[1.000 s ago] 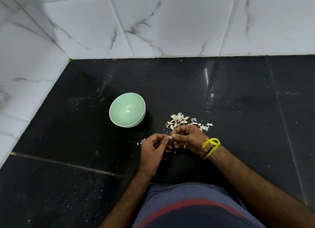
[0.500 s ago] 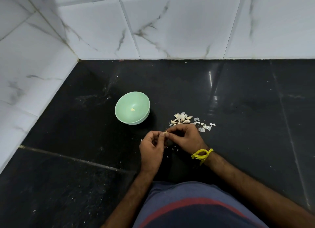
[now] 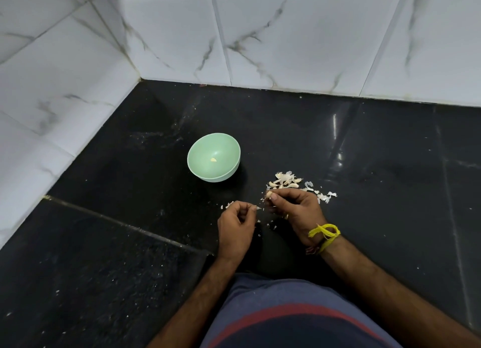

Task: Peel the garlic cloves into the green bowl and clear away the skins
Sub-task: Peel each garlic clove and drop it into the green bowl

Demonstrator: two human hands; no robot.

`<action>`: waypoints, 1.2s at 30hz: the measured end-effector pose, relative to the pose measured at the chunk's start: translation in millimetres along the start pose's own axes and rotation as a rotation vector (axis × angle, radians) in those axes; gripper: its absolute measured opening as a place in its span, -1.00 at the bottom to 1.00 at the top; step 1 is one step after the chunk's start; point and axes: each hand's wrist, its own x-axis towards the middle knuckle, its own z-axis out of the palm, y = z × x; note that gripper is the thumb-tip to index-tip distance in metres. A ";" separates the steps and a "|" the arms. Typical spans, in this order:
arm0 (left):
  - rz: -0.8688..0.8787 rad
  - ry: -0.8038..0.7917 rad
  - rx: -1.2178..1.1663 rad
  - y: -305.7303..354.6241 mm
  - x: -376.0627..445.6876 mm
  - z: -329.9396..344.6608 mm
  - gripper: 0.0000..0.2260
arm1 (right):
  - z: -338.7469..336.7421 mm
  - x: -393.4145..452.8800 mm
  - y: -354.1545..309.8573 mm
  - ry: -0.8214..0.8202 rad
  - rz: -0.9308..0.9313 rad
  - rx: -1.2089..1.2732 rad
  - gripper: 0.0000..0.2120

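Two hands that were joined a moment ago are now apart: the right hand (image 3: 294, 207) pinches a pale garlic clove (image 3: 268, 194), the left hand (image 3: 238, 221) pinches a torn papery skin flake (image 3: 258, 208). Peeling advances; the round pale-green bowl (image 3: 205, 177) sits beyond-left of the grip, holding one clove.

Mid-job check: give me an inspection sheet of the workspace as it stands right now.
Surface: black counter, dusty, flecked white.
Job's things: green bowl holds one peeled clove; garlic pile right of it.
Clutter: skins scattered by the pile.
Hands: right hand pinches a clove; left hand pinches a skin flake.
Cables: nothing seen.
Surroundings: white marble-look tiled walls; yellow thread on the right wrist.
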 end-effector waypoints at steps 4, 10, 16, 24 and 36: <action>0.119 0.042 -0.023 18.2 -3.6 -3.7 -0.88 | 2.3 -0.2 3.6 -0.053 0.085 0.061 -0.81; 0.367 0.074 0.114 25.4 -7.6 -11.6 -0.89 | 6.7 -2.2 6.2 -0.100 0.094 -0.013 -0.85; 0.346 0.016 0.175 18.8 -4.2 -12.1 -0.90 | 4.1 -3.1 7.3 -0.083 0.101 -0.023 -0.87; 0.362 -0.063 0.226 17.6 -1.7 -15.1 -0.92 | 0.9 -2.3 4.4 -0.106 0.041 -0.192 -0.93; 0.416 -0.081 0.227 16.2 1.6 -12.5 -0.93 | -4.8 3.1 0.1 -0.158 -0.044 -0.389 -0.89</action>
